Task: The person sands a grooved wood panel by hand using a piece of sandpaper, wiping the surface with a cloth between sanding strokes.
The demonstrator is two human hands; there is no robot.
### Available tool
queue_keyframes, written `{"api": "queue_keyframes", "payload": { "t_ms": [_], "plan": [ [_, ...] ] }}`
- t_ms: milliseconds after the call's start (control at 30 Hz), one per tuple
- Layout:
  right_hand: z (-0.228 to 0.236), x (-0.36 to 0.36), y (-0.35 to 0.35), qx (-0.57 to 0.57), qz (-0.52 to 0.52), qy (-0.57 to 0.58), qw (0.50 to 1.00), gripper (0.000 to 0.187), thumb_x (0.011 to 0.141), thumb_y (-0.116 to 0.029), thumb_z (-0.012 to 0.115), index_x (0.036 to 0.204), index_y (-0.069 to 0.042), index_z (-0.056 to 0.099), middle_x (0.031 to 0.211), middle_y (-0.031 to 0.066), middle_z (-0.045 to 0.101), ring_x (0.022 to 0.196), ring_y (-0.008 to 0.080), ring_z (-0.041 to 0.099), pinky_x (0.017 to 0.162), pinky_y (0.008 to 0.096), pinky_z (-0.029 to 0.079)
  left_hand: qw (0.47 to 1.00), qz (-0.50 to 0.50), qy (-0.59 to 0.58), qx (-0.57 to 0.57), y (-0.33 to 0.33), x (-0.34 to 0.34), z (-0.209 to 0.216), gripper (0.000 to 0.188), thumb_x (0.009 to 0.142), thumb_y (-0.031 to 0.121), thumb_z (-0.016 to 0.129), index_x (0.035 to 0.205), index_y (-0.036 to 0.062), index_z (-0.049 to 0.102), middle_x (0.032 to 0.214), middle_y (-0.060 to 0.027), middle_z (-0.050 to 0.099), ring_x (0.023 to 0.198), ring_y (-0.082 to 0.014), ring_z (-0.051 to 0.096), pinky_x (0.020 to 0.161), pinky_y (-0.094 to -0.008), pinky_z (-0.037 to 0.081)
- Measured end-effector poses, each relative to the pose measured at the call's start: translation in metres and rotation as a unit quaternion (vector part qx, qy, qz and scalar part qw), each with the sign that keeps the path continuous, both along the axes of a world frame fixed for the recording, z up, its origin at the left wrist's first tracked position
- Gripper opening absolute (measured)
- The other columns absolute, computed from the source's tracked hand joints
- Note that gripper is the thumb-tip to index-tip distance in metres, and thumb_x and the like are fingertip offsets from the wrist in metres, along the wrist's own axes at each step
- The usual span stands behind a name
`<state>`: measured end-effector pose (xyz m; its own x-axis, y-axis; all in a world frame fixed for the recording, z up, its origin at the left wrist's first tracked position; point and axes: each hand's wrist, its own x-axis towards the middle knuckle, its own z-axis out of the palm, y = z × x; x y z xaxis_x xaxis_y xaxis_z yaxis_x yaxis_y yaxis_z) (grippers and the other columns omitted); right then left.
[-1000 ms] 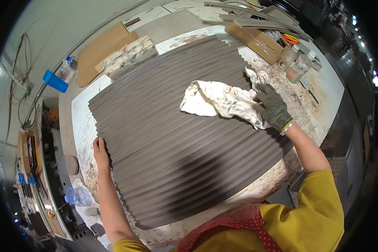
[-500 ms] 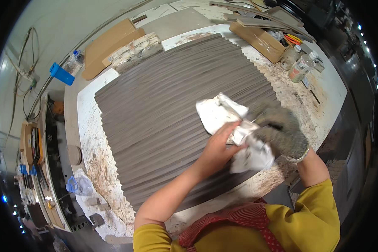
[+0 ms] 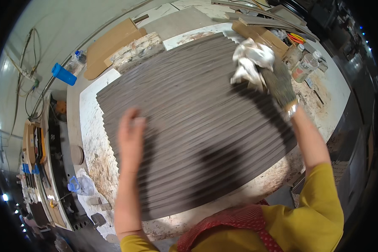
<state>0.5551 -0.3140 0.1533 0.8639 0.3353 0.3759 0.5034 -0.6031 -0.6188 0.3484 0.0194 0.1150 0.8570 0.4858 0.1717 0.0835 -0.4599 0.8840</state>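
A large grey-brown ribbed wood-grain panel [image 3: 176, 113] with wavy side edges lies on the worktable. My right hand [image 3: 279, 86], in a dirty grey work glove, grips a crumpled white cloth [image 3: 254, 59] over the panel's far right corner. Its fingers are partly hidden behind the cloth. My bare left hand [image 3: 131, 132] is over the left part of the panel, somewhat blurred, holding nothing, with the thumb a little apart from the fingers. Whether it touches the ribs I cannot tell.
The white tabletop [image 3: 92, 138] is stained brown around the panel. Bottles [image 3: 306, 67] stand beyond its right edge, near a roll of orange tape [image 3: 297, 38]. A wrapped block [image 3: 138, 52], cardboard [image 3: 113, 42] and a blue cup [image 3: 64, 74] are at the far left. A clear jug [image 3: 84, 185] sits near left.
Both hands were together on the cloth at the panel's right middle. My left hand has let go and moved left; my right has carried the cloth to the far right corner.
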Motion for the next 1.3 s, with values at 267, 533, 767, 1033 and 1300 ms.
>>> {"api": "queue_keyframes", "payload": {
  "t_ms": [267,533,767,1033,1300],
  "plan": [
    [-0.091,0.161,0.048,-0.327,0.141,-0.167,0.919,0.034,0.079,-0.029,0.068,0.105,-0.008,0.063,0.101,0.0151,0.061,0.094,0.0337,0.06,0.083,0.0432,0.048,0.958,0.177,0.159,-0.161,0.161,-0.043,-0.089,0.088,0.087,0.044,0.064,0.148,-0.0042,0.022,0.147,-0.021,0.035,0.137,-0.028,0.033,0.112,-0.0359,0.025],
    [-0.063,0.162,0.089,-0.46,0.137,-0.123,0.869,0.026,0.07,-0.027,0.071,0.09,-0.01,0.069,0.082,0.014,0.067,0.081,0.031,0.065,0.07,0.0416,0.05,0.966,0.144,0.149,-0.158,0.17,-0.049,-0.085,0.083,0.088,0.029,0.068,0.146,-0.0077,0.023,0.144,-0.0274,0.035,0.132,-0.0296,0.039,0.109,-0.0351,0.03],
    [-0.087,0.149,0.119,-0.382,0.206,-0.228,0.871,0.025,0.065,-0.024,0.074,0.086,-0.011,0.068,0.076,0.013,0.065,0.075,0.0317,0.063,0.068,0.0412,0.051,0.965,0.16,0.137,-0.155,0.164,-0.048,-0.082,0.078,0.088,0.026,0.068,0.145,-0.0077,0.028,0.14,-0.0251,0.042,0.127,-0.0281,0.044,0.106,-0.0343,0.035],
    [-0.088,0.102,0.196,-0.38,0.24,-0.163,0.878,0.03,0.063,-0.021,0.076,0.088,-0.01,0.066,0.078,0.0116,0.065,0.079,0.0318,0.063,0.07,0.0408,0.051,0.973,0.151,0.114,-0.132,0.167,-0.048,-0.091,0.07,0.088,0.025,0.067,0.14,-0.0098,0.036,0.134,-0.0207,0.049,0.12,-0.022,0.05,0.1,-0.0299,0.039],
    [-0.068,0.043,0.259,-0.405,0.248,-0.146,0.868,0.032,0.061,-0.022,0.078,0.086,-0.009,0.065,0.078,0.0125,0.066,0.078,0.0325,0.063,0.069,0.04,0.051,0.982,0.133,0.093,-0.098,0.186,-0.049,-0.117,0.065,0.088,0.025,0.067,0.138,-0.0076,0.041,0.117,-0.0158,0.061,0.103,-0.0181,0.059,0.089,-0.0278,0.047]
  ]
}}
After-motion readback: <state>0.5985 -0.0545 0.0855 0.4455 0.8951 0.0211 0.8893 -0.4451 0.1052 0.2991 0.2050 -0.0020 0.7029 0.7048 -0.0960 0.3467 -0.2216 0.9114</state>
